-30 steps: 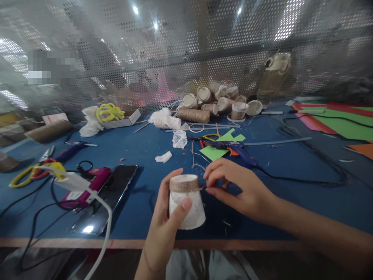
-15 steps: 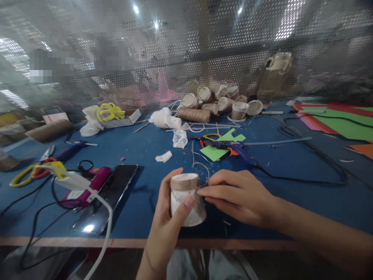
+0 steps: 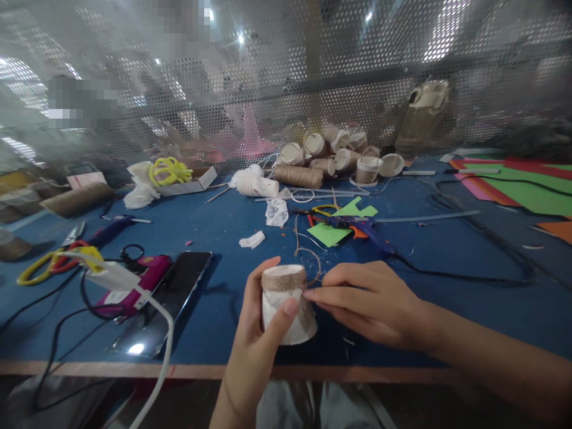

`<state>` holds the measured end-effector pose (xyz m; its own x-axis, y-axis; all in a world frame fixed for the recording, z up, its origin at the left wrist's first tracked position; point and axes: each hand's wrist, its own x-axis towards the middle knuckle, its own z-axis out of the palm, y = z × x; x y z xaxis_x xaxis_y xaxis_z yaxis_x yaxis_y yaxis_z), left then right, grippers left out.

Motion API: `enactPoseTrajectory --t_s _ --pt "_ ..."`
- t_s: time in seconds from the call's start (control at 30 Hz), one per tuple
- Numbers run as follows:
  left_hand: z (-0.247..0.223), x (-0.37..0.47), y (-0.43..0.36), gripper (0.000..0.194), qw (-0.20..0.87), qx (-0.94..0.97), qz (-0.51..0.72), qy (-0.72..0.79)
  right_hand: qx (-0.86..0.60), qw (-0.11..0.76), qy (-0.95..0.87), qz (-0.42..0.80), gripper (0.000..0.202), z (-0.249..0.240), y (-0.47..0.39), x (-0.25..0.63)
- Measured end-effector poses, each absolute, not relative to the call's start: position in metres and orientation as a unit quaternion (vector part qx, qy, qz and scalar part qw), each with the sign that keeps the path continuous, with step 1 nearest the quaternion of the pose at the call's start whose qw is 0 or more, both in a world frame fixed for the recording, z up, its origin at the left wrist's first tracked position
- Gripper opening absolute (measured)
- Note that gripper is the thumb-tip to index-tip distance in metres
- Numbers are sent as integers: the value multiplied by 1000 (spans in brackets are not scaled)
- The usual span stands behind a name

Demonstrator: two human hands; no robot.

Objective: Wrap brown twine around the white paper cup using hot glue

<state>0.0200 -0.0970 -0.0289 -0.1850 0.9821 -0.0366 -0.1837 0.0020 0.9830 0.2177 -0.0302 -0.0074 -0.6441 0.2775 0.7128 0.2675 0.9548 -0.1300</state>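
Observation:
A white paper cup (image 3: 289,319) stands close to the table's front edge, its upper band wrapped in brown twine (image 3: 284,281). My left hand (image 3: 263,333) is closed around the cup's left side, thumb across its front. At the cup's right side, my right hand (image 3: 366,301) has its fingers together, with the index fingertip against the cup just below the twine band. A loose tail of twine curves from the band's right side up and back over the table. Whether my right fingers pinch anything is hidden.
A blue glue gun (image 3: 370,233) lies on green paper (image 3: 330,234) behind my right hand. To the left are a phone (image 3: 183,298), a magenta device (image 3: 152,274), cables and scissors (image 3: 40,268). Twine-wrapped cups and a twine roll (image 3: 298,176) sit at the back.
The twine tail by my right fingers now shows as a fuller curve beside the cup. My right hand has shifted very slightly; my left hand keeps its hold.

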Motion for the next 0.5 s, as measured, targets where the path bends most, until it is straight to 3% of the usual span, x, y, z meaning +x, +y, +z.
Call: enactPoseTrajectory --t_s 0.5 --pt "-28 21 -97 51 500 397 585 500 -153 383 -911 -7 27 -9 -30 219"
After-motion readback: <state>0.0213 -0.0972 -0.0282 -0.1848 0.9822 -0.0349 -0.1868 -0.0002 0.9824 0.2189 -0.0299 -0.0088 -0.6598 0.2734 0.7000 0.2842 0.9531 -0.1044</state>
